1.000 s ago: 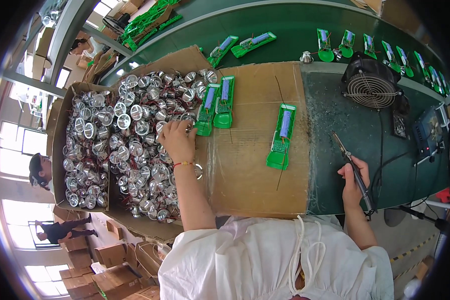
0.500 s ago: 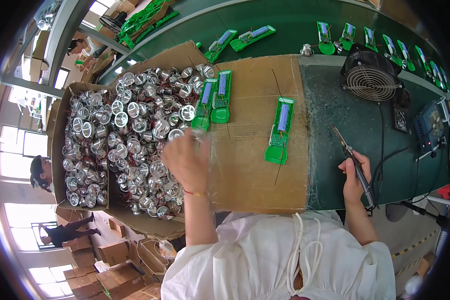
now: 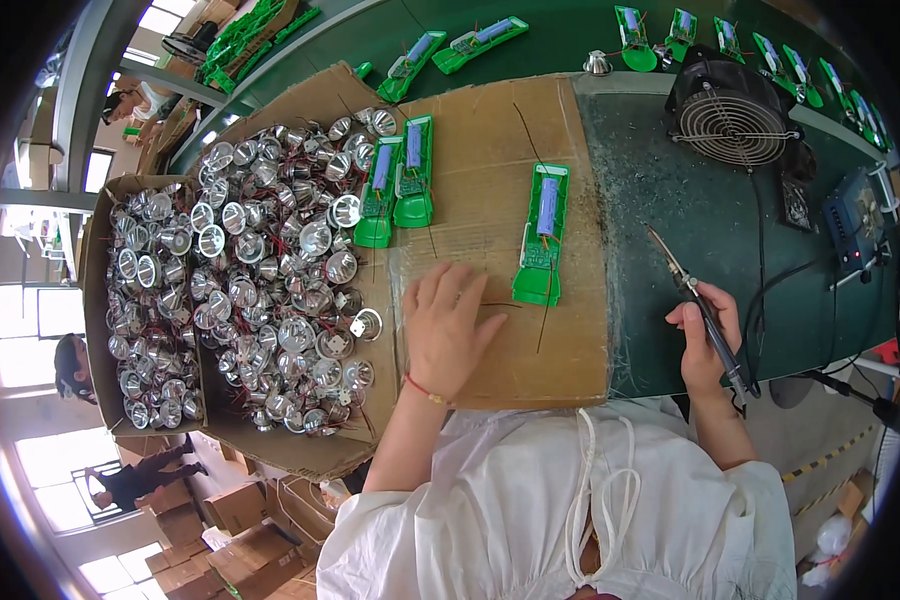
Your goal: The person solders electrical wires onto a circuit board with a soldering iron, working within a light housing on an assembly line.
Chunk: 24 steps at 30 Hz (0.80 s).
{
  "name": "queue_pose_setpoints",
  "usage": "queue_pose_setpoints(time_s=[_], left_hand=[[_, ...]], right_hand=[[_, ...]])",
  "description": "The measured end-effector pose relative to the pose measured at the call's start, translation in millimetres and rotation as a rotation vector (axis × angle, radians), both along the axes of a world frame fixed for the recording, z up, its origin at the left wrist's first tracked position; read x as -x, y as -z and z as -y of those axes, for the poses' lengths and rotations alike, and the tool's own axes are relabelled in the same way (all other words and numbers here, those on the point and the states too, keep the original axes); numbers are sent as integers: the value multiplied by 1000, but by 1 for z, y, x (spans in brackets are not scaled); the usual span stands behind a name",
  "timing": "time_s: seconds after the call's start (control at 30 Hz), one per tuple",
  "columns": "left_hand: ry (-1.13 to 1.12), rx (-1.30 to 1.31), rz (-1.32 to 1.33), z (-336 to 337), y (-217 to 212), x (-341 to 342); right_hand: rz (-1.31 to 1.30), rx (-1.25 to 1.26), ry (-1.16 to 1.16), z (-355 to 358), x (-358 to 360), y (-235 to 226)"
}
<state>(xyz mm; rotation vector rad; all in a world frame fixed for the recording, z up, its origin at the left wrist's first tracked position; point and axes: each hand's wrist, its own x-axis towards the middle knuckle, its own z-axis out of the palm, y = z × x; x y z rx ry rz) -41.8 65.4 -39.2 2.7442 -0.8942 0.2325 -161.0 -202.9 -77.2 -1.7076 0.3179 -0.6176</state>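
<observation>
My left hand (image 3: 445, 325) lies on the brown cardboard sheet (image 3: 480, 225), fingers apart and stretched out, nothing visibly held. A thin dark wire (image 3: 502, 304) shows beside its fingers; whether they touch cannot be told. Beyond my fingertips to the right sits a green casing (image 3: 538, 285) with a blue-purple cylindrical cell, a small circuit board and loose wires. Two similar green casings (image 3: 413, 205) lie side by side farther left, near the reflectors. My right hand (image 3: 708, 335) is closed around a soldering iron (image 3: 715, 335), its tip pointing away and left, above the green bench.
Open cartons of silvery reflector cups (image 3: 295, 335) with red wires stand at left. A black fan (image 3: 735, 130) with a round grille is at far right, near a blue soldering station (image 3: 855, 225) and its cable. More green casings (image 3: 635, 40) line the back ledge.
My left hand has moved right and down from the edge of the reflector carton onto the cardboard. My right hand still holds the soldering iron. The whole view has shifted slightly.
</observation>
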Motion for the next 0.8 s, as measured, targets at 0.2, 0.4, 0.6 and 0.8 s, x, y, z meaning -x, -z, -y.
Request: queue_pose_setpoints(time_s=[0.2, 0.4, 0.6, 0.8], left_hand=[[66, 52, 67, 2, 10, -3], [-248, 573, -608, 19, -3, 2], [-115, 517, -406, 41, 13, -6], [-112, 501, -434, 44, 17, -13]], right_hand=[[78, 368, -184, 2, -1, -26], [197, 202, -274, -16, -16, -27], [122, 94, -273, -35, -26, -16], [77, 122, -233, -38, -32, -16]])
